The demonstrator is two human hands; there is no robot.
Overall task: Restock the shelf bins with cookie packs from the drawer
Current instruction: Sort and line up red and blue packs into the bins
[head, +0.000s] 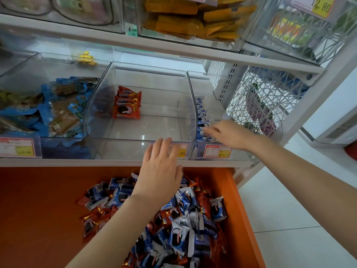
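An orange drawer [243, 219] stands pulled out below the shelf, holding a heap of blue and red cookie packs [183, 215]. The middle clear bin [143, 132] holds a short row of red cookie packs [127, 105] at its left. The right clear bin [212, 105] holds a row of blue cookie packs [201, 120] along its left wall. My left hand [160, 169] hovers with straight fingers in front of the middle bin, holding nothing. My right hand [228, 134] reaches into the right bin, fingertips at the blue packs; whether it pinches one is unclear.
The left clear bin [63, 136] is full of blue and brown snack packs. Price tags [218, 151] hang on the bin fronts. An upper shelf carries bins with orange packs [193, 20]. A white wire basket [266, 105] stands at the shelf's right end, with tiled floor beyond.
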